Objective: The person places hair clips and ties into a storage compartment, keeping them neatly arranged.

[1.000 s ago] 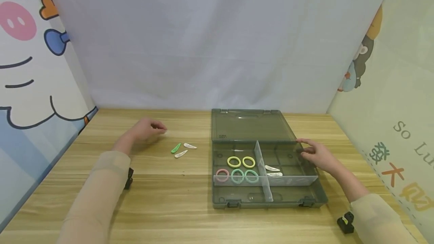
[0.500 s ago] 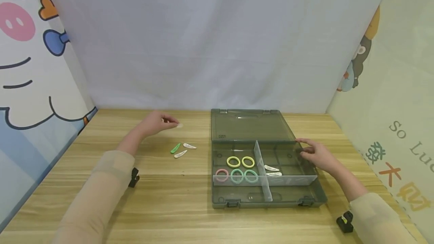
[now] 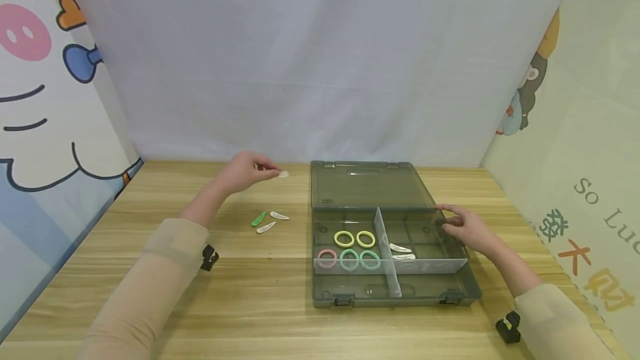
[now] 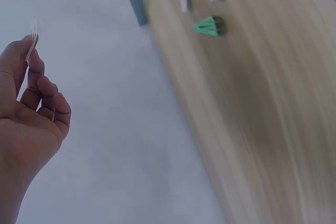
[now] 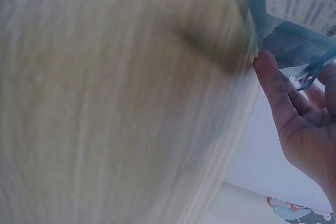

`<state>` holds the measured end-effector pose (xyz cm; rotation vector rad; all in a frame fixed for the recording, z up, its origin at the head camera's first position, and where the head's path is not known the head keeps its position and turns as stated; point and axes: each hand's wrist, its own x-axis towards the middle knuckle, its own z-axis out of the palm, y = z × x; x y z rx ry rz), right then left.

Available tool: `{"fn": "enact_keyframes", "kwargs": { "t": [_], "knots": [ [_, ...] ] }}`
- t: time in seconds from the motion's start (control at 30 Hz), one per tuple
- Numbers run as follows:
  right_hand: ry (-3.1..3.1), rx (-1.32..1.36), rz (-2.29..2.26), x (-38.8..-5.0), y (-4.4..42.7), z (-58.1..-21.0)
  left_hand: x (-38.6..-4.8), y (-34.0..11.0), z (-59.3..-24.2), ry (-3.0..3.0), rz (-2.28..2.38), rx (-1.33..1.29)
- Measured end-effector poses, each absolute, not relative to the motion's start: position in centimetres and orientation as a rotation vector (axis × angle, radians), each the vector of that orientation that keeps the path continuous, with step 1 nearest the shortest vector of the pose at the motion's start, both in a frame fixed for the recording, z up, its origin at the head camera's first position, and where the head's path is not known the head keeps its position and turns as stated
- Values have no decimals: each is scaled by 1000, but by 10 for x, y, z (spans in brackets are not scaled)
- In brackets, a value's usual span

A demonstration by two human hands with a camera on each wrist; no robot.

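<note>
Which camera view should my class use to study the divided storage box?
The head view: it shows the open storage box, lid and dividers included, with the right hand covering part of one edge. The left wrist view catches apparently just a narrow strip; the right wrist view, one portion with a printed label.

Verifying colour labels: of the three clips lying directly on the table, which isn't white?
The green clip, leftmost of the three in the head view; its two neighbours are white.

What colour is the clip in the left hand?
The clip looks white; it shows best in the left wrist view.
</note>
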<state>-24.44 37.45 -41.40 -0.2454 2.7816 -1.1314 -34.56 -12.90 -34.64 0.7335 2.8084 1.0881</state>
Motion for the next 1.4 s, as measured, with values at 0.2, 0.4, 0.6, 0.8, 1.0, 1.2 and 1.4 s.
{"fn": "enact_keyframes", "kwargs": {
  "t": [0.2,0.4,0.6,0.8,1.0,1.2,1.4],
  "knots": [
    [2776,-247,-1137,-245,374,-414,-340,-114,-335,2811,1116,782],
    [2774,-250,-1143,-245,374,-414,-335,-96,-326,2844,1094,832],
    [2772,-272,-1154,-245,374,-414,-333,-81,-318,2869,1075,907],
    [2773,-270,-1148,-247,375,-414,-330,-62,-305,2846,1096,968],
    [2776,-264,-1133,-247,375,-415,-329,-42,-298,2817,1104,1060],
    [2773,-279,-1145,-247,375,-414,-326,-20,-291,2768,1127,1081],
    [2773,-282,-1150,-246,374,-413,-322,4,-286,2703,1137,1147]
  ]
}}
